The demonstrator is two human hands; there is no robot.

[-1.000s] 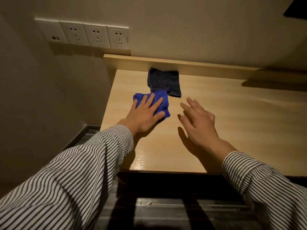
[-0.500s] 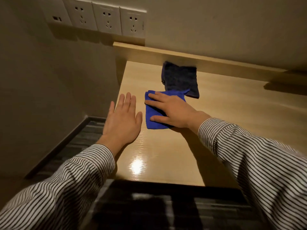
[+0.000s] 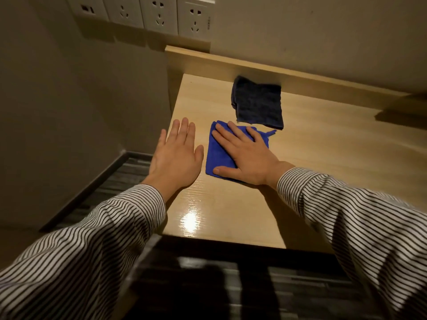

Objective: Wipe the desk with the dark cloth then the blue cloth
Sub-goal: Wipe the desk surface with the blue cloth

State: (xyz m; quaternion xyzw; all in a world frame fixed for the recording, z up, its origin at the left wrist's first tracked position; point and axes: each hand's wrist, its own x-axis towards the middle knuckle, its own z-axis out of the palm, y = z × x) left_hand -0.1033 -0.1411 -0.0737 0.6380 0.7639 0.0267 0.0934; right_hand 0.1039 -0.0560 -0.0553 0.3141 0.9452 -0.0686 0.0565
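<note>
Dim warm indoor light, bright glare spot on the glossy desk [image 3: 323,158] near its front edge, soft shadows under the sockets [image 3: 159,15] and back ledge [image 3: 254,65], motion blur on the floor [image 3: 208,285], wide-angle bending at edges.

Desk [image 3: 323,158]: pale wood grain. Nearest its front edge, a bright blue cloth [image 3: 219,158]; behind that, a near-black navy cloth [image 3: 258,105]. Sleeves [image 3: 111,227]: white, thin dark stripes. Sockets [image 3: 161,12] above the desk: white.
</note>
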